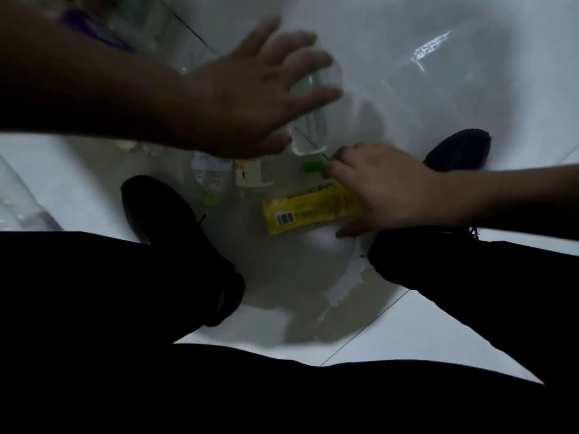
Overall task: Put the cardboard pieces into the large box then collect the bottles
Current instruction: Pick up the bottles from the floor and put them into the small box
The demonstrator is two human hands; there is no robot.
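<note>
The white tiled floor point(438, 324) held several bottles point(247, 173). The left hand point(260, 89) was spread wide over a clear bottle point(308, 126). The right hand point(385, 189) gripped the yellow-label bottle point(310, 208). No cardboard or box showed, so bottle collection was judged underway.

We read this as an indoor room, exact type unclear: home, office or shop, we can't tell. What shows it is a glossy white tiled floor point(438, 324) with thin dark grout lines point(366, 327) and a bright window-like reflection point(430, 48) on the tiles. The light is dim. Plastic drink bottles lie on the floor: a yellow-labelled bottle point(310, 208), a clear bottle point(308, 126) and another clear one point(18, 202) at the left edge. The person crouches over them in black shoes point(163, 211) and dark trousers point(94, 292).
</note>
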